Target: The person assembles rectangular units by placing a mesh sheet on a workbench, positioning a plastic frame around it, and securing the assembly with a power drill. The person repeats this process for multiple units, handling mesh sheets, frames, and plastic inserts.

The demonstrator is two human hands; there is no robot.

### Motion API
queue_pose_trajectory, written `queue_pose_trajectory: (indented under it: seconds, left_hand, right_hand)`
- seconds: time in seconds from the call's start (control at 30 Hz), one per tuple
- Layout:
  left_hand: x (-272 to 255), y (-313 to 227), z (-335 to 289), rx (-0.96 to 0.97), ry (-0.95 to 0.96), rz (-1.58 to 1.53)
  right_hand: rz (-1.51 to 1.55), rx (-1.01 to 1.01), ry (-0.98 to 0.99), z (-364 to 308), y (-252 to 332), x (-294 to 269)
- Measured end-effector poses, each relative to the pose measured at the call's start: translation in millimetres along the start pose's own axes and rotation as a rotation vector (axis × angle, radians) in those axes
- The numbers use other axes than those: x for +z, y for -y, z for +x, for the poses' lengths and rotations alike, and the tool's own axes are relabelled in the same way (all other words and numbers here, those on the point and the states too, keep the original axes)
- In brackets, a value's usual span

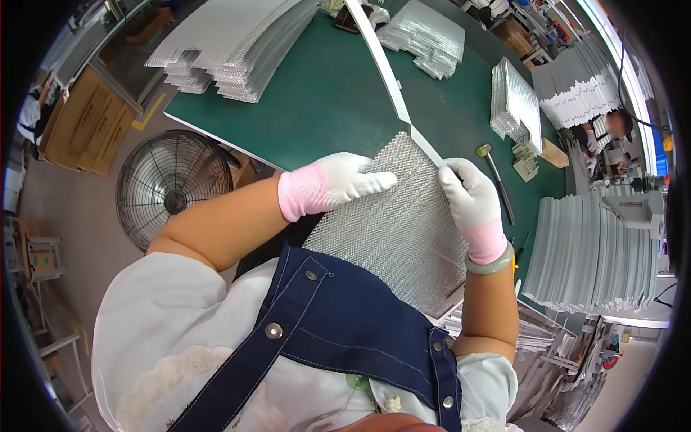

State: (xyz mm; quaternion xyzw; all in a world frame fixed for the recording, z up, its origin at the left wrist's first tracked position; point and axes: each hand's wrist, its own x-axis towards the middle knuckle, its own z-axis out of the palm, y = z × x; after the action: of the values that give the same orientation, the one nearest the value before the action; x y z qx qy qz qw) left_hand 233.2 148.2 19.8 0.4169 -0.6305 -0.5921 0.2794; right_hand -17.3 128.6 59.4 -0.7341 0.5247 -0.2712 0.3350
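Note:
A square panel of silvery metal mesh (399,230) rests tilted against my lap and the edge of the green table (324,101). My left hand (345,181), in a white glove with a pink cuff, lies flat on the mesh's upper left part. My right hand (469,198), gloved the same way, grips the panel's upper right corner, where a long white metal strip (385,68) meets it. The strip runs away across the table.
Stacks of mesh sheets (237,43) lie at the far left, more (428,36) at the back, an upright pack (515,104) to the right. A hammer (495,173) lies near my right hand. Stacked frames (597,252) stand right; a floor fan (173,187) left. Another person (608,133) works beyond.

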Motion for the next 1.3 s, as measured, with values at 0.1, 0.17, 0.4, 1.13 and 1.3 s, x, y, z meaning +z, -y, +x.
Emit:
queue_pose_trajectory:
  seconds: [0.1, 0.17, 0.4, 1.13, 1.3]
  left_hand:
    - [3, -9, -9, 0.067, -0.043, 0.053]
    - [7, -5, -11, 0.134, -0.063, 0.026]
    - [-14, -8, -1, 0.155, 0.139, 0.111]
    - [11, -27, -3, 0.190, -0.288, 0.028]
    - [16, -18, -1, 0.207, -0.337, -0.071]
  right_hand:
    - [-0.033, 0.003, 0.011, 1, -1, 1]
    - [0.064, 0.051, 0.064, -2, 0, -4]
    - [0.067, 0.065, -0.009, -9, 4, -1]
    - [-0.002, -0.050, 0.045, -6, 4, -7]
    - [-0.146, -0.246, -0.091, -16, 7, 14]
